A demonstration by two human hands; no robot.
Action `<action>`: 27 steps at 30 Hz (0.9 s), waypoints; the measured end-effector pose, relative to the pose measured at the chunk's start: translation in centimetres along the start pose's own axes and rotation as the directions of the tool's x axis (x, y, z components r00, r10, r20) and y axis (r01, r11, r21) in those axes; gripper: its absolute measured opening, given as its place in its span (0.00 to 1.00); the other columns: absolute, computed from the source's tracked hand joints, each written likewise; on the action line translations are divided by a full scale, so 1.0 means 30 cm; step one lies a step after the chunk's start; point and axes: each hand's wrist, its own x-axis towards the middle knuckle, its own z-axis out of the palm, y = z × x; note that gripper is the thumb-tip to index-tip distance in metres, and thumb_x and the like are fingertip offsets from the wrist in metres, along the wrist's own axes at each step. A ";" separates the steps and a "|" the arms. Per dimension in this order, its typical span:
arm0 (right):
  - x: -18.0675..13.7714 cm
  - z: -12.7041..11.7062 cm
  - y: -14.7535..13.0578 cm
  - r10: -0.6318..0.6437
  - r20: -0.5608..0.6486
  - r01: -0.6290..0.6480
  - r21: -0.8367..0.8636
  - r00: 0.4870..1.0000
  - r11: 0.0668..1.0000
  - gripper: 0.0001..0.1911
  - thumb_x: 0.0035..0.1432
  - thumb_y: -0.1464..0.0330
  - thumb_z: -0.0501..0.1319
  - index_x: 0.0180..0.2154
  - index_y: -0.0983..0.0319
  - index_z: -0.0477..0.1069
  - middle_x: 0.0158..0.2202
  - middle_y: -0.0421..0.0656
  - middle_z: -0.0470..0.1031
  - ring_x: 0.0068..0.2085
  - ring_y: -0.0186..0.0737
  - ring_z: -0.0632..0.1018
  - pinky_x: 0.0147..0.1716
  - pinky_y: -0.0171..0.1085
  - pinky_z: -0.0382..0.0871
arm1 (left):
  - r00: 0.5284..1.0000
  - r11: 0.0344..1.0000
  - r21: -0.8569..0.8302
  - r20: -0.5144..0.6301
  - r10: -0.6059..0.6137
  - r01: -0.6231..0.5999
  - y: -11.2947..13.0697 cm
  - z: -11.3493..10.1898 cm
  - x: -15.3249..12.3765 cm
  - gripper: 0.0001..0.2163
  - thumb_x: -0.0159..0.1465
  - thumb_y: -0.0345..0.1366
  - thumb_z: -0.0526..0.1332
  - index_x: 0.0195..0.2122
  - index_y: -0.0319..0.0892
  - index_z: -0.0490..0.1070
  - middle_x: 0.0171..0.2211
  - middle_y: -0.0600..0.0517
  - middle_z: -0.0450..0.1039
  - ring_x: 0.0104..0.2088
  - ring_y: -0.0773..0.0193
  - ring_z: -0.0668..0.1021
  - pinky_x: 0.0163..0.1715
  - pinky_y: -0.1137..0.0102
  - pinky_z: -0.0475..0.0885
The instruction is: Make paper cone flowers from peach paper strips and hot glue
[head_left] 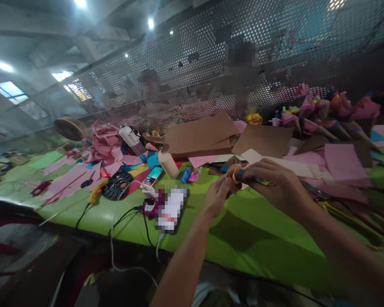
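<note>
My left hand [218, 195] pinches a curled orange paper piece [233, 174], rolled like petals, between thumb and fingers. My right hand [270, 175] is closed against the curl's other side, on a slim blue tool [240, 172]; much of it is hidden by the fingers and the paper, so its kind is unclear. Both hands are raised over the green table [252, 264]. Behind them lies cut brown card [264, 140]. Left of my left hand are a blue wrapped item [185, 175] and a pink wrapped item [194, 175].
Two phones, one upright [153, 175] and one with a blurred screen [172, 209], lie by a purple power socket [150, 207] with cables. Large scissors [355, 217] are at right. Paper bouquets [333, 111] stand behind, before a perforated metal screen [192, 72].
</note>
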 end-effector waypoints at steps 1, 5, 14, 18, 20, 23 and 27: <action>0.000 -0.001 -0.002 0.005 -0.002 -0.005 0.008 1.000 1.000 0.09 0.63 0.74 0.61 0.34 0.55 0.77 0.33 0.43 0.82 0.35 0.45 0.79 0.35 0.42 0.74 | 1.000 1.000 -0.003 0.001 0.003 -0.003 -0.001 0.000 0.001 0.36 0.54 0.75 0.54 0.32 0.41 0.71 0.19 0.56 0.61 0.20 0.71 0.59 0.21 0.73 0.53; 0.000 -0.007 -0.016 0.013 -0.034 -0.011 0.050 0.999 0.999 0.09 0.63 0.73 0.62 0.34 0.54 0.78 0.34 0.43 0.82 0.37 0.46 0.80 0.35 0.42 0.75 | 0.999 0.999 0.014 -0.015 0.031 -0.030 -0.010 -0.004 0.001 0.35 0.56 0.74 0.53 0.30 0.41 0.70 0.18 0.57 0.58 0.19 0.72 0.57 0.21 0.73 0.50; -0.007 -0.017 -0.027 -0.043 -0.021 0.044 0.016 0.999 0.999 0.08 0.64 0.74 0.62 0.36 0.56 0.77 0.34 0.42 0.83 0.37 0.44 0.80 0.36 0.41 0.74 | 0.995 0.995 0.033 -0.044 0.095 -0.093 -0.030 -0.008 -0.002 0.37 0.59 0.72 0.52 0.39 0.38 0.75 0.19 0.57 0.60 0.20 0.70 0.59 0.21 0.73 0.54; -0.006 -0.014 -0.022 -0.080 -0.019 0.081 0.014 0.997 0.997 0.07 0.64 0.74 0.62 0.36 0.57 0.76 0.36 0.42 0.84 0.38 0.44 0.81 0.37 0.40 0.75 | 0.992 0.993 0.033 -0.037 0.118 -0.117 -0.029 -0.009 0.000 0.36 0.59 0.72 0.52 0.39 0.39 0.75 0.19 0.56 0.62 0.21 0.70 0.60 0.21 0.73 0.54; -0.005 -0.014 -0.021 -0.087 -0.010 0.087 0.013 0.996 0.996 0.07 0.64 0.74 0.62 0.36 0.57 0.76 0.36 0.42 0.84 0.38 0.43 0.81 0.38 0.40 0.75 | 0.992 0.992 0.026 -0.026 0.121 -0.121 -0.026 -0.010 0.000 0.36 0.59 0.72 0.52 0.39 0.39 0.75 0.20 0.56 0.61 0.21 0.70 0.60 0.21 0.73 0.54; -0.003 -0.019 -0.023 -0.081 0.005 0.081 0.015 0.997 0.997 0.08 0.64 0.74 0.61 0.36 0.56 0.76 0.35 0.42 0.84 0.38 0.43 0.81 0.38 0.41 0.76 | 0.994 0.994 0.000 -0.016 0.111 -0.111 -0.029 -0.011 0.001 0.37 0.58 0.72 0.53 0.38 0.39 0.75 0.19 0.57 0.60 0.21 0.71 0.58 0.21 0.73 0.53; 0.003 -0.036 -0.029 -0.097 0.014 0.098 -0.002 0.995 0.995 0.09 0.63 0.76 0.61 0.37 0.57 0.76 0.35 0.43 0.84 0.38 0.43 0.81 0.38 0.41 0.76 | 0.995 0.995 0.010 -0.013 0.098 -0.098 -0.046 -0.018 0.002 0.36 0.59 0.71 0.52 0.38 0.39 0.75 0.21 0.56 0.64 0.21 0.71 0.60 0.21 0.73 0.53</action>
